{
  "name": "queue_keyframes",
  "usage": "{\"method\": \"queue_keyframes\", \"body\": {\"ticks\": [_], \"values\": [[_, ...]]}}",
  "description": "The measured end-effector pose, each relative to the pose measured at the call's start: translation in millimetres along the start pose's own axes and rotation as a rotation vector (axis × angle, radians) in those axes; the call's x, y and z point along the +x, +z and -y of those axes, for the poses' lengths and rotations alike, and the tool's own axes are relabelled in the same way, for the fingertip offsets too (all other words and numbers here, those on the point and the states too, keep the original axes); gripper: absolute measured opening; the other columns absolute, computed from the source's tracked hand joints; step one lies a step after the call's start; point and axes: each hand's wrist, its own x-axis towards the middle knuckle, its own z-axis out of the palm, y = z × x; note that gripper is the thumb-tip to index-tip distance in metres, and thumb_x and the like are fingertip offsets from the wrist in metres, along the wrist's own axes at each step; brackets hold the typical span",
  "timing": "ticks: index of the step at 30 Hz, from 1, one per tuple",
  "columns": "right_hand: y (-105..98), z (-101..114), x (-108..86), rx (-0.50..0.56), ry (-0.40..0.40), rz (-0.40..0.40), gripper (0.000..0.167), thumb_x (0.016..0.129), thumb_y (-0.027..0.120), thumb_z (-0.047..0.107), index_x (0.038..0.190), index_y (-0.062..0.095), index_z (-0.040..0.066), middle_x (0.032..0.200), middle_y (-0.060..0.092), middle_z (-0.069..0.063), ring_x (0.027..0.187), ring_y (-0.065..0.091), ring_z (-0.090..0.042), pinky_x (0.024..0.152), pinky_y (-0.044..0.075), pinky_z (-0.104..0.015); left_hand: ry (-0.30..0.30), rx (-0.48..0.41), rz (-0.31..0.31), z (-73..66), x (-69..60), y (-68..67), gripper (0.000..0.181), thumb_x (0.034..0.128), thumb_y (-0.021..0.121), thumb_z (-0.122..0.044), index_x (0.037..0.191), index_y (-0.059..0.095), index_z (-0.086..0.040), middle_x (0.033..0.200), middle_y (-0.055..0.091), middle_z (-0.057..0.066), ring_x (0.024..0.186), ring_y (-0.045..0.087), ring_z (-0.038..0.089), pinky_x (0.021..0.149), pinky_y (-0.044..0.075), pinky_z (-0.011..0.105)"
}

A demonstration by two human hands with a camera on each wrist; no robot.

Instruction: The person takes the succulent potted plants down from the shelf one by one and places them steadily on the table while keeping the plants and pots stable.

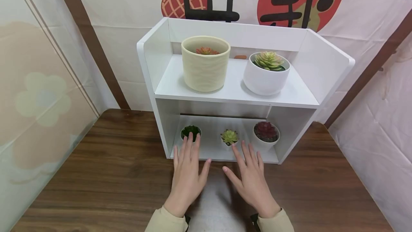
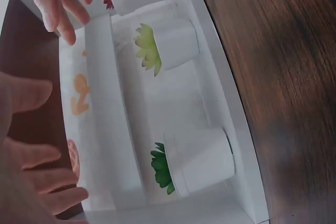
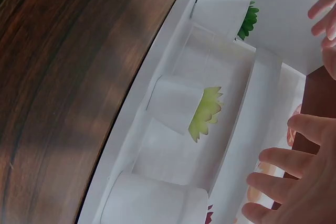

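Both hands hover with fingers spread before the lower shelf, holding nothing. In the head view the left hand has its fingertips in line with the dark green plant; the left wrist view shows a gap between that hand and the green plant's white pot. The right hand is nearest the small light green succulent and the dark red succulent. In the right wrist view the right hand stands apart from the small white pot.
A white two-tier shelf stands on the brown wooden table. Its upper tier bears a large cream pot with a reddish plant and a white bowl-shaped pot with a green succulent. Printed cloth hangs behind.
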Motion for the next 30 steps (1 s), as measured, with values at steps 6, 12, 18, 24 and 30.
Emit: {"method": "queue_keyframes", "body": {"ticks": [6,12,18,24,30], "values": [[-1,1,-0.3,0.004,-0.035,-0.055,0.074,0.09,0.062,0.045,0.15,0.032,0.013,0.154,0.03,-0.021,0.142,0.024,-0.04,0.111,0.017,-0.058,0.011,-0.072,-0.207,5.6,7.9,-4.8,0.071,0.0864,0.069,-0.015,0.145,0.034,0.002,0.146,0.037,0.026,0.132,0.04,0.04,0.107,0.026,0.061],[-1,2,-0.5,0.025,-0.081,-0.092,0.075,0.089,0.065,0.041,0.15,0.032,0.013,0.153,0.031,-0.02,0.14,0.029,-0.039,0.111,0.021,-0.055,-0.024,-0.139,-0.357,11.8,13.2,-12.7,0.062,0.0849,0.067,-0.008,0.14,0.041,0.004,0.139,0.044,0.024,0.126,0.044,0.039,0.099,0.035,0.056],[0,5,-1.2,0.032,-0.124,-0.112,0.076,0.087,0.069,0.038,0.149,0.034,0.01,0.152,0.032,-0.021,0.138,0.033,-0.037,0.109,0.026,-0.055,-0.066,-0.16,-0.41,18.1,16.4,-18.9,0.058,0.0874,0.063,-0.008,0.14,0.042,0.003,0.14,0.044,0.022,0.128,0.045,0.036,0.1,0.038,0.051],[1,6,-1.2,0.017,-0.165,-0.144,0.079,0.083,0.074,0.036,0.147,0.037,0.006,0.149,0.036,-0.023,0.134,0.039,-0.038,0.103,0.034,-0.056,-0.08,-0.151,-0.483,25.7,23.6,-26.6,0.057,0.0875,0.062,0.001,0.14,0.041,0.003,0.14,0.041,0.025,0.125,0.046,0.038,0.098,0.04,0.05],[1,8,-2.2,0.014,-0.157,-0.133,0.079,0.084,0.074,0.035,0.147,0.036,0.008,0.148,0.038,-0.024,0.132,0.043,-0.037,0.1,0.039,-0.056,-0.108,-0.15,-0.523,31.9,33.1,-34.7,0.057,0.0877,0.061,0.001,0.14,0.04,0.003,0.14,0.04,0.025,0.125,0.044,0.039,0.099,0.038,0.051]]}}
